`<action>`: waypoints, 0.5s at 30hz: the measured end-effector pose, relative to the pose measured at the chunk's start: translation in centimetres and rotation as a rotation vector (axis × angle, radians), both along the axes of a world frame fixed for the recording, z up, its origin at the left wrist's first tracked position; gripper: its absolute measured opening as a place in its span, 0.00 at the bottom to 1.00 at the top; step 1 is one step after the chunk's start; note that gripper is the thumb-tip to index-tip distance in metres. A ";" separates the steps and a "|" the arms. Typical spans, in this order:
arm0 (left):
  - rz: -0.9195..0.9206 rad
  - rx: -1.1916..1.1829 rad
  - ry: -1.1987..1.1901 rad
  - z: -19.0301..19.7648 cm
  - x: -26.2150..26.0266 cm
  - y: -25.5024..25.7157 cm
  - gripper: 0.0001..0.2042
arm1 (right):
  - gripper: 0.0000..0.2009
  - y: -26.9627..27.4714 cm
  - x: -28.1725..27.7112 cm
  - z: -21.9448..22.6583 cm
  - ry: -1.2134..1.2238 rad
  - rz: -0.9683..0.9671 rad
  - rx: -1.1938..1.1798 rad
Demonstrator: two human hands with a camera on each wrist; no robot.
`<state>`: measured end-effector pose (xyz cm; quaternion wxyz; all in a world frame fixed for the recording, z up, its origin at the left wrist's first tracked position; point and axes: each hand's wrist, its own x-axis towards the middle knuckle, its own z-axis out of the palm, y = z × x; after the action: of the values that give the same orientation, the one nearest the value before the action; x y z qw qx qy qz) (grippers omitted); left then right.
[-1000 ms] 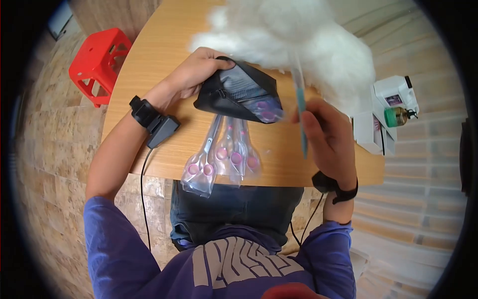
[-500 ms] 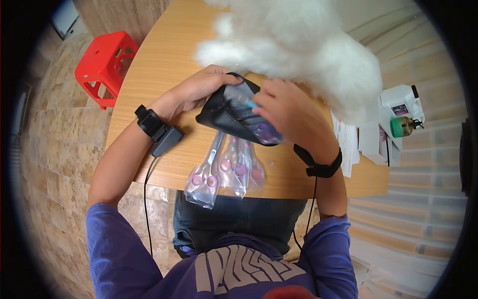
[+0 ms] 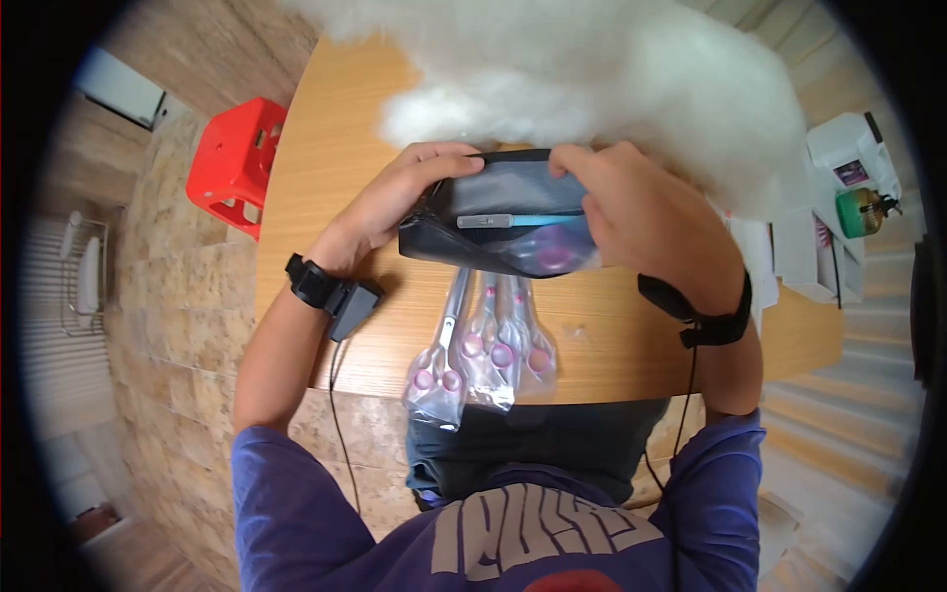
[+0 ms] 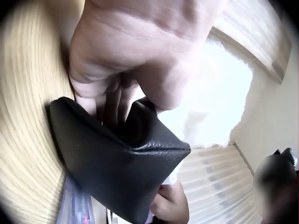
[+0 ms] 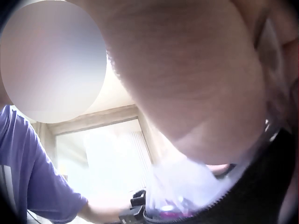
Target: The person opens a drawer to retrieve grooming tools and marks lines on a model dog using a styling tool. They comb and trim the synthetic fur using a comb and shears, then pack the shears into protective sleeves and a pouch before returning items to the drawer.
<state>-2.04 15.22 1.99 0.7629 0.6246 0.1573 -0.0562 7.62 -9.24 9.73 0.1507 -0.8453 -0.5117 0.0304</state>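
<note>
A black zip pouch (image 3: 444, 242) is spread open above the table between both hands. My left hand (image 3: 400, 192) grips its far left edge, thumb over the rim; in the left wrist view its fingers curl behind the black side. At the right end, my right hand (image 3: 641, 202) pinches the far rim between thumb and fingers. Inside the pouch lies a slim tool (image 3: 508, 221) with a grey end and teal body. Beside it sits a plastic-wrapped item with purple rings (image 3: 552, 249). Several pink-ringed scissors (image 3: 437, 365) in clear sleeves lie just in front of the pouch.
A large fluffy white mass (image 3: 592, 79) covers the far side of the wooden table (image 3: 335, 128). On the right stand a white jug (image 3: 853, 158), a green bottle (image 3: 860, 212) and a white box (image 3: 809, 257). A red stool (image 3: 232, 163) stands left on the floor.
The right hand brought the teal tool from the right into the pouch, let it go, and took the pouch's right rim. The pouch now lies level and wider open.
</note>
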 end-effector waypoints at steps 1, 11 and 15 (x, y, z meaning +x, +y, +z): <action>-0.008 0.023 0.015 -0.1 0.1 0.3 0.15 | 0.15 0.1 0.3 0.2 -0.016 -0.031 -0.042; -0.303 -0.197 -0.452 -1.5 -0.3 0.0 0.30 | 0.05 -2.6 5.3 -2.0 0.097 -0.172 0.013; -0.306 0.517 -0.155 -1.8 0.0 0.9 0.26 | 0.12 -2.0 4.6 0.2 0.193 -0.279 -0.033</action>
<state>-2.00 16.11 0.24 0.5711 0.8168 0.0120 -0.0807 12.23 -11.19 9.97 0.1879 -0.9038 -0.3717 0.0987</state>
